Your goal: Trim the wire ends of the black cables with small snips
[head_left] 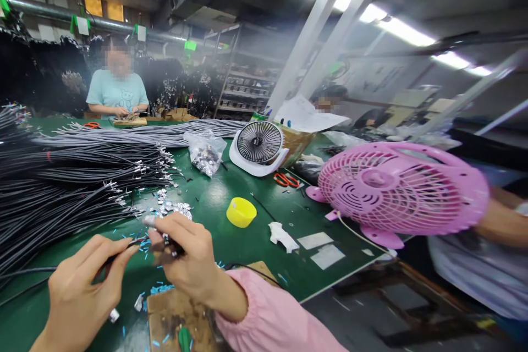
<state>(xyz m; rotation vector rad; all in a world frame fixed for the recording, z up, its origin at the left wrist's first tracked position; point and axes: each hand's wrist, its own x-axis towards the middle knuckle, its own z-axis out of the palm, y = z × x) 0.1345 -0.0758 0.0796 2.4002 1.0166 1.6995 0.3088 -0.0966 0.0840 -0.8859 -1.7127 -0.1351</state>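
My left hand (82, 289) pinches a black cable (31, 275) between thumb and fingertips, and the cable trails off to the left. Its thin end (138, 240) points toward my right hand (190, 256), which is curled closed just beyond it, a white wrap on one fingertip. Something dark sits inside the right hand's fingers, too hidden and blurred to name. Below lies a worn wooden board (165, 308) with a green-handled tool (185, 338) on it. Blue bits of trimmed sleeve (160, 289) and crumpled foil scraps (177, 208) are scattered around the hands.
Bundles of black cables (82, 198) fill the left side, with grey cables (165, 133) behind. A yellow ring-shaped dish (241, 212), a bag of metal parts (206, 157), a white fan (259, 143), orange-handled scissors (286, 180) and a pink fan (404, 190) stand ahead. A co-worker (117, 88) sits opposite.
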